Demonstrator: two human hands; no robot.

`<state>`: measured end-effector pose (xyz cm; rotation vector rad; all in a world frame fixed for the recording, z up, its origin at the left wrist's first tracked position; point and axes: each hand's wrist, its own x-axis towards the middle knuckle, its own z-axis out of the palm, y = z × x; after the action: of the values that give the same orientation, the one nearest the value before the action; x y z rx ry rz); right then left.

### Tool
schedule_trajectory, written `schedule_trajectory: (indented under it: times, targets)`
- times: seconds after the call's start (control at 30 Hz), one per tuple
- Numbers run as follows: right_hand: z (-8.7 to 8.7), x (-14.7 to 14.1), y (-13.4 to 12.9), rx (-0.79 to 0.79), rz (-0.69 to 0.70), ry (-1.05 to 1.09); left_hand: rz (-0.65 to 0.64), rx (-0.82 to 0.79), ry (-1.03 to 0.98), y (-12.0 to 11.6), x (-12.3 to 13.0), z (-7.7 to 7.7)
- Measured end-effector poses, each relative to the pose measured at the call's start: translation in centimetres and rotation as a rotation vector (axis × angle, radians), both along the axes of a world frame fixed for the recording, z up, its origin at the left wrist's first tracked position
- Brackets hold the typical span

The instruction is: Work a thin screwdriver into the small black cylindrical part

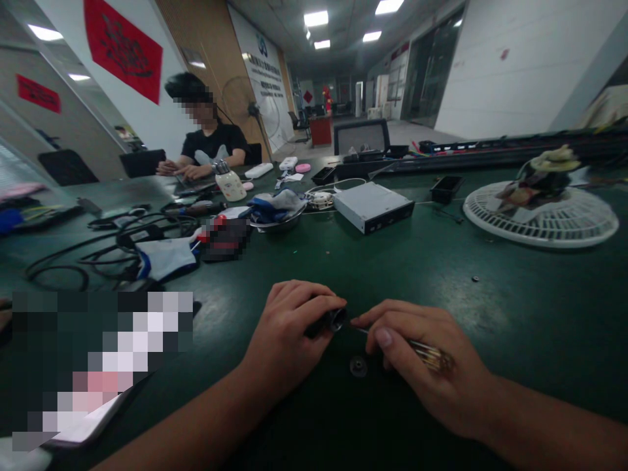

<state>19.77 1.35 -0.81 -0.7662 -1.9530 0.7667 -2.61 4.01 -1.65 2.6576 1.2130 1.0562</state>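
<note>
Hands nearly touching: left hand (287,340) clamps a black cylinder (326,322), right hand (422,373) grips a screwdriver (429,355) aimed at its end; round metal part (358,366) lies just below.

The left grip (289,333) was curled closed, its fingers pointing toward the right grip (422,363), which was also closed and lay just beside it, fingertips nearly touching. The left forearm (181,418) and right forearm (549,418) rose toward them from below and outward.
</note>
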Motion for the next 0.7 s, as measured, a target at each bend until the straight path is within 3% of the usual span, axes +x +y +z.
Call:
schedule_trajectory:
  times: [0.37,0.53,0.7]
  targets:
    - [-1.2,0.5,-0.6,-0.118,-0.023,0.234,0.138,-0.122,0.01,0.0,-0.1,0.2]
    - [-1.8,0.6,-0.7,-0.088,-0.06,0.181,0.191,-0.146,-0.015,0.1,-0.1,0.1]
    - [-0.7,0.4,-0.3,-0.066,0.034,-0.06,0.208,-0.168,-0.02,0.2,-0.1,0.0]
